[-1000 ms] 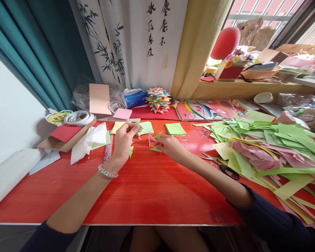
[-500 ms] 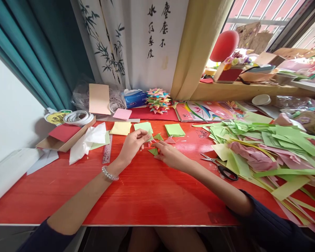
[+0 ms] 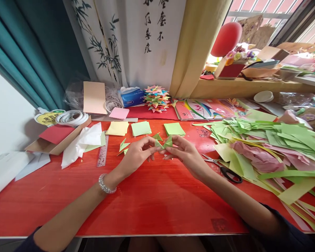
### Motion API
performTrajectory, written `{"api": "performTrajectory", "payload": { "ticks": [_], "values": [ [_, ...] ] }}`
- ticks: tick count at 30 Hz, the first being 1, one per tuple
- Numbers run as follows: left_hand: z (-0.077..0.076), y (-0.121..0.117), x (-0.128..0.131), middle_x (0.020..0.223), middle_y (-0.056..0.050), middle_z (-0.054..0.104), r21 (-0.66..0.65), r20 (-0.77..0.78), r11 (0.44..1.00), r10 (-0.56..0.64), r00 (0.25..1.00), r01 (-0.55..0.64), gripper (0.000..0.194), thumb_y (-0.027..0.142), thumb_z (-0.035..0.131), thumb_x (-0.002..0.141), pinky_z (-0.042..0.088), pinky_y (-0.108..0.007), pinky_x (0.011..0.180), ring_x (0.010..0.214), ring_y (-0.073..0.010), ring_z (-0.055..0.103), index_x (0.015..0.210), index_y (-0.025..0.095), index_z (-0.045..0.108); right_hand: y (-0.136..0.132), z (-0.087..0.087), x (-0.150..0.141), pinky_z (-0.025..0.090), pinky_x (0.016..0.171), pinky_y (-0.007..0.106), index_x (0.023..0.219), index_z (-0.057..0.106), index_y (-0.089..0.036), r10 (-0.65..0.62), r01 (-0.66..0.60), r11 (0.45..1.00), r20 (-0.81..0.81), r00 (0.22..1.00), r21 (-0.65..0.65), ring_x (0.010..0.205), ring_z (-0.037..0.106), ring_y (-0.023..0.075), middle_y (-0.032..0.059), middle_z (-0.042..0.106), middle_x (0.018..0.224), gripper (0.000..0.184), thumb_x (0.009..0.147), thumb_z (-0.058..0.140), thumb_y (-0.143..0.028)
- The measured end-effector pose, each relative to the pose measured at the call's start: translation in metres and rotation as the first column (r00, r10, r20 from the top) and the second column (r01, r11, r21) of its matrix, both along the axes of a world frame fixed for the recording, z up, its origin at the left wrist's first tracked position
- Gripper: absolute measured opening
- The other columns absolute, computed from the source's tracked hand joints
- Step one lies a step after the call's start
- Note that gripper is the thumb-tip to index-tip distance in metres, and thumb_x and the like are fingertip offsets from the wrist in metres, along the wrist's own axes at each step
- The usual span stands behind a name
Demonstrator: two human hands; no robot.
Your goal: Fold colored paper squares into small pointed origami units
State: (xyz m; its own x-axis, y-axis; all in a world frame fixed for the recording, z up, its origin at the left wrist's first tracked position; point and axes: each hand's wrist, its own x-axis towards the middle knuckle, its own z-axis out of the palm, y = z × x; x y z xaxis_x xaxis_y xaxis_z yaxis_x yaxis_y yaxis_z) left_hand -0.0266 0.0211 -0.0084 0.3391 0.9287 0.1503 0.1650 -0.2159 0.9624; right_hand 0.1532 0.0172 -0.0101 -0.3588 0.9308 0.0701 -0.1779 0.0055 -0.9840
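Observation:
Over the red table my left hand (image 3: 139, 153) pinches a pale green folded paper piece (image 3: 158, 144) between thumb and fingers. Close against it, my right hand (image 3: 188, 154) grips a brighter green folded paper piece (image 3: 169, 141). The two pieces meet at their points; whether one is tucked into the other I cannot tell. Just behind them lies another green folded piece (image 3: 158, 136). Several green folded pieces (image 3: 123, 144) are beside my left hand, partly covered by it. Farther back are square stacks of yellow paper (image 3: 117, 128), pale green paper (image 3: 141, 128) and brighter green paper (image 3: 174, 128).
Paper scraps (image 3: 273, 150) are heaped at the right, with scissors (image 3: 227, 171) at their edge. A ruler (image 3: 102, 151), a white tissue (image 3: 81, 141) and a cardboard box (image 3: 58, 148) stand left. A multicoloured folded-paper model (image 3: 156, 99) and a tissue pack (image 3: 132, 97) are behind.
My left hand has left the pale green stack and come nearer with a pale green folded piece. My right hand has lifted a green piece off the table, and both hands have come together.

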Motion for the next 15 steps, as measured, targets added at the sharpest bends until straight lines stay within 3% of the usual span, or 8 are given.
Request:
{"api": "performTrajectory", "payload": {
  "ticks": [5,10,15],
  "values": [
    [0.002,-0.008,0.002,0.064,0.003,0.058,0.087,-0.088,0.996,-0.003,0.996,0.01,0.013,0.031,0.054,0.081,0.042,-0.02,0.048,0.049,-0.0074,0.051,0.082,0.019,0.056,-0.005,-0.001,0.005,0.054,0.064,0.027,0.088,0.047,-0.02,0.007,-0.007,0.999,0.011,1.0,0.036,0.077,0.062,0.0126,0.0002,0.06,0.083,0.014,0.08,0.057,-0.026],
    [0.005,-0.014,0.003,0.074,0.001,0.063,0.165,-0.039,0.986,0.003,0.999,0.004,0.011,0.027,0.053,0.083,0.05,-0.02,0.056,0.065,-0.0107,0.061,0.092,0.02,0.055,-0.014,0.01,0.011,0.053,0.061,0.026,0.1,0.049,-0.022,-0.143,0.102,0.963,0.152,0.978,0.251,0.067,0.063,0.0123,-0.0004,0.065,0.075,0.021,0.081,0.057,-0.022],
    [0.007,-0.016,0.002,0.09,-0.002,0.066,0.302,-0.047,0.953,0.017,0.999,-0.003,0.012,0.021,0.053,0.083,0.053,-0.022,0.066,0.075,-0.0114,0.063,0.093,0.02,0.057,-0.021,0.02,0.014,0.054,0.061,0.025,0.092,0.06,-0.019,-0.202,0.067,0.888,0.254,0.946,0.456,0.069,0.063,0.0121,0.001,0.066,0.079,0.013,0.082,0.054,-0.015]
  ]
}}
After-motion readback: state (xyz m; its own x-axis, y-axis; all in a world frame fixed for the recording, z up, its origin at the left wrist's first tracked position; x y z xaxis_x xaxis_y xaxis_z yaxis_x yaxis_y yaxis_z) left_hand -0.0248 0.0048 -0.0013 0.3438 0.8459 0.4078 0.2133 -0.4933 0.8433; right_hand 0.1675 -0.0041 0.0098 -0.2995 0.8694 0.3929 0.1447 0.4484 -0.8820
